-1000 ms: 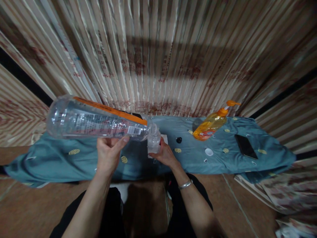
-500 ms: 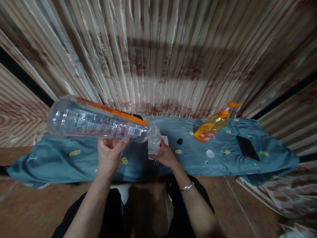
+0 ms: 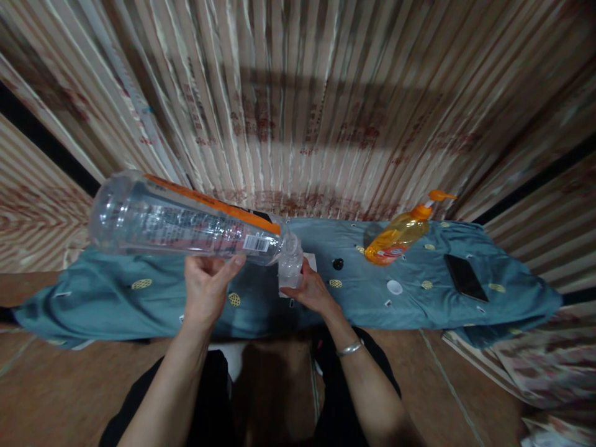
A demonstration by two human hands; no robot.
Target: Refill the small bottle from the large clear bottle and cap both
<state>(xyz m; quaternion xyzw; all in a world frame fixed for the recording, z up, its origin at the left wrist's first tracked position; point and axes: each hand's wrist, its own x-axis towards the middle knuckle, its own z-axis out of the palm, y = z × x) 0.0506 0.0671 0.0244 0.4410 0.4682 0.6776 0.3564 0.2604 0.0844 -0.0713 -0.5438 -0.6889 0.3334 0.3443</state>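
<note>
My left hand (image 3: 207,287) grips a large clear plastic bottle (image 3: 181,223) with an orange-edged label, tipped almost level, its base up to the left. Its mouth points down into a small clear bottle (image 3: 290,266) that my right hand (image 3: 313,290) holds upright over the blue cloth (image 3: 116,301). A silver bangle (image 3: 348,348) circles my right wrist.
On the blue cloth to the right stand an orange pump bottle (image 3: 398,233), a small black cap (image 3: 338,264), a white cap (image 3: 394,287) and a black phone (image 3: 463,277). A striped curtain (image 3: 298,105) hangs behind. Brown floor lies in front of the cloth.
The big bottle's base has risen slightly, so it tips a little more steeply toward the small bottle. Both hands stay in place.
</note>
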